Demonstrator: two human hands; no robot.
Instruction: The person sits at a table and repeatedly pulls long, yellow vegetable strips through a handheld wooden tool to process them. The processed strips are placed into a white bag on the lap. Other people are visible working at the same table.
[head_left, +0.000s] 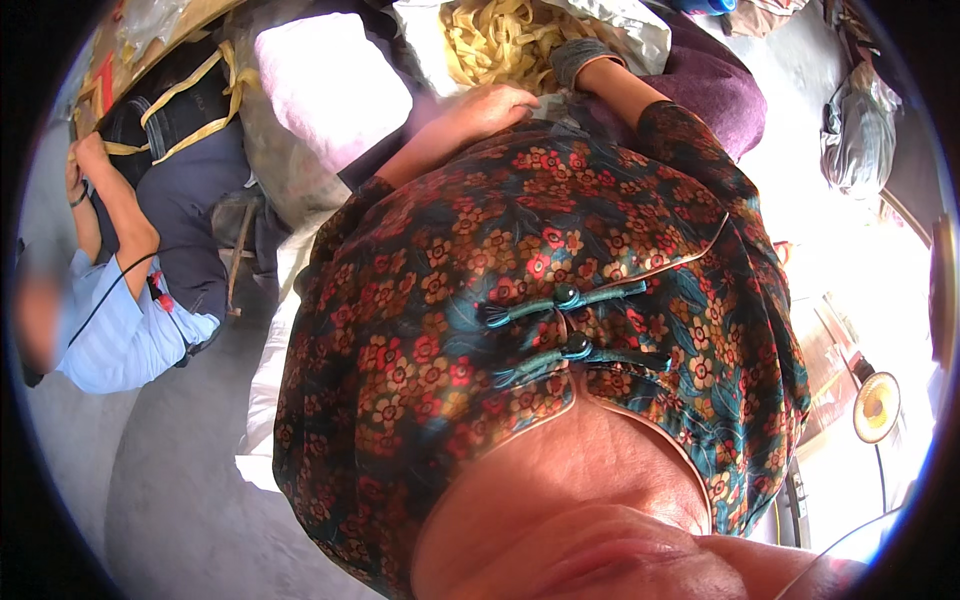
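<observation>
My left hand is bare and lies at the front edge of my flowered jacket, its fingers curled downward. Pale grey material shows by its fingertips; whether they grip it is not visible. A grey knit glove covers my right hand, which reaches to the edge of a heap of yellow fabric straps. Those straps lie loose in an open white plastic sack before me. My gloved fingers point away from view, so any hold is hidden. Purple cloth covers my right leg.
A pale pink cloth bundle lies left of my hands, overexposed. Further left a seated co-worker grips a yellow strap on a black fabric piece. A small fan and a tied plastic bag stand at the right.
</observation>
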